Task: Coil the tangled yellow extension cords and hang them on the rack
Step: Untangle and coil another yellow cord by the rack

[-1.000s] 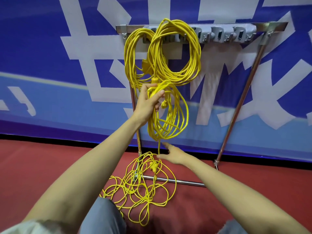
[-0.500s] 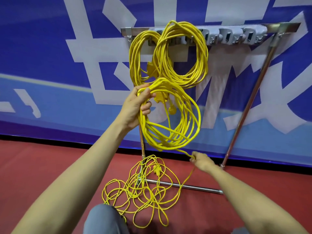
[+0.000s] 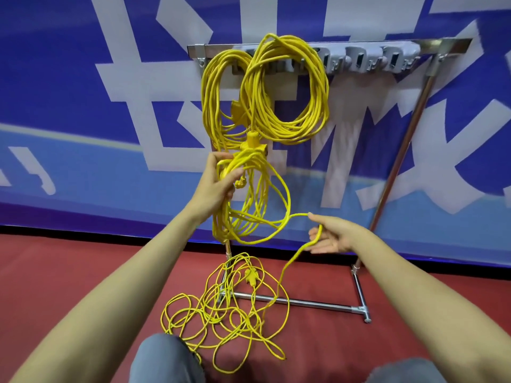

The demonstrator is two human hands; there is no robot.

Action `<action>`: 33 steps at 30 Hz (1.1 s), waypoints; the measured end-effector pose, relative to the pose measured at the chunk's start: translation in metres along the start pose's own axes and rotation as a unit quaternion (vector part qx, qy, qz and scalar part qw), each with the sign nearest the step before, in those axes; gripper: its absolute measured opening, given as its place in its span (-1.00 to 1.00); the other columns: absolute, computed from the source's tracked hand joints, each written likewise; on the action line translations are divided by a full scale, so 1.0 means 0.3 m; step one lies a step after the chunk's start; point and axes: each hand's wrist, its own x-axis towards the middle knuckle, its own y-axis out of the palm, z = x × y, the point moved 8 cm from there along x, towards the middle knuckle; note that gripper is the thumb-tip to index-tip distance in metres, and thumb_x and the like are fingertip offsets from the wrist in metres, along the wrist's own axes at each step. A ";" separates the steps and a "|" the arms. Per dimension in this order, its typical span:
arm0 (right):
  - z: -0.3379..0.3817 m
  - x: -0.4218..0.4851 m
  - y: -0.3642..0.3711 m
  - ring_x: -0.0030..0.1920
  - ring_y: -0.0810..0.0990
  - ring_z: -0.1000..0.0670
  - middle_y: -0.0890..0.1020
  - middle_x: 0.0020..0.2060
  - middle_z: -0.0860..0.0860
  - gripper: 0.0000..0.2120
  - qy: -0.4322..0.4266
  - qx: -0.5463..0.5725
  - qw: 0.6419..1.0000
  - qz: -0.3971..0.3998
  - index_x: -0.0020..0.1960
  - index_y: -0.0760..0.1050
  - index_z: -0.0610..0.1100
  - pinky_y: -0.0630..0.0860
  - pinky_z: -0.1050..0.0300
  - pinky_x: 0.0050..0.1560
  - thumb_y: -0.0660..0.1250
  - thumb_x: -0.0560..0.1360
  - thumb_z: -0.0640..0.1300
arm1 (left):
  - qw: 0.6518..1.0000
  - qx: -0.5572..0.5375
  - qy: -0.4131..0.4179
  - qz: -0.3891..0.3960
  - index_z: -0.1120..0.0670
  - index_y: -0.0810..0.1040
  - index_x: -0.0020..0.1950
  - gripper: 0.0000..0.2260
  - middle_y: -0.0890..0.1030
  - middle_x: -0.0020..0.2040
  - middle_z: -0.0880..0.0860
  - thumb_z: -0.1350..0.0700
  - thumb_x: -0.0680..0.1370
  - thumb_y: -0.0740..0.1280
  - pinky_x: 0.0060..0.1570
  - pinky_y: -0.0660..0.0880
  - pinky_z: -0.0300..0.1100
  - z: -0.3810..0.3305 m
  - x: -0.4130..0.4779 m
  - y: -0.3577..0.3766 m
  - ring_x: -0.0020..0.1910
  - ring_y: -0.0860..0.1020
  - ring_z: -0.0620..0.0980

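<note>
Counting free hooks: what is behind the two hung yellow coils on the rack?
Behind the hung coils show the rack's top rail, parts of grey hook holders and the blue banner. The hooks carrying them are covered.

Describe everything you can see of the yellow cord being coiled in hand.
The cord is thin, yellow, plastic-looking. The left hand grips a bunch of its loose loops, hanging before the rack. One strand runs across the open fingers of the right hand, then drops to a tangled pile on the red floor.
</note>
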 end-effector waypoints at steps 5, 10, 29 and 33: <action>0.142 -0.117 0.123 -0.41 0.67 -0.11 0.64 -0.44 -0.16 -0.77 -0.056 0.256 0.960 0.094 -0.18 0.44 -0.27 0.62 0.06 -0.41 0.20 0.59 -0.16 | 0.974 0.220 0.048 0.015 -0.03 0.30 0.18 -0.74 0.57 -0.19 -0.04 0.07 0.59 0.33 -0.26 0.43 -0.15 0.081 -0.079 0.076 -0.33 0.54 -0.10; 0.233 -0.203 0.234 -0.30 0.69 -0.13 0.61 -0.37 -0.14 -0.93 -0.096 0.351 0.921 0.135 -0.12 0.45 -0.25 0.51 -0.16 0.08 0.25 0.53 -0.27 | 0.986 0.169 0.003 -0.008 -0.05 0.29 0.19 -0.75 0.58 -0.27 -0.02 0.05 0.60 0.31 -0.19 0.51 -0.08 0.170 -0.130 0.126 -0.38 0.57 -0.12; 0.090 -0.160 0.227 -0.05 0.60 -0.13 0.60 -0.09 -0.21 -0.37 -0.153 0.169 0.973 0.022 0.06 0.49 -0.28 0.54 -0.04 -0.01 -0.04 0.59 0.25 | 0.983 -0.144 -0.111 -0.015 0.06 0.28 0.13 -0.79 0.56 -0.22 0.09 0.23 0.60 0.28 -0.35 0.59 -0.11 0.227 -0.126 0.185 -0.49 0.51 -0.06; 0.035 -0.167 0.281 -0.12 0.62 -0.04 0.66 -0.17 -0.12 -0.32 -0.223 0.092 0.969 0.052 0.02 0.57 -0.22 0.53 0.02 0.03 -0.11 0.58 0.28 | 0.978 -0.156 -0.115 -0.078 0.10 0.23 0.14 -0.78 0.53 -0.14 0.08 0.26 0.62 0.26 -0.42 0.55 -0.19 0.223 -0.118 0.151 -0.51 0.45 -0.11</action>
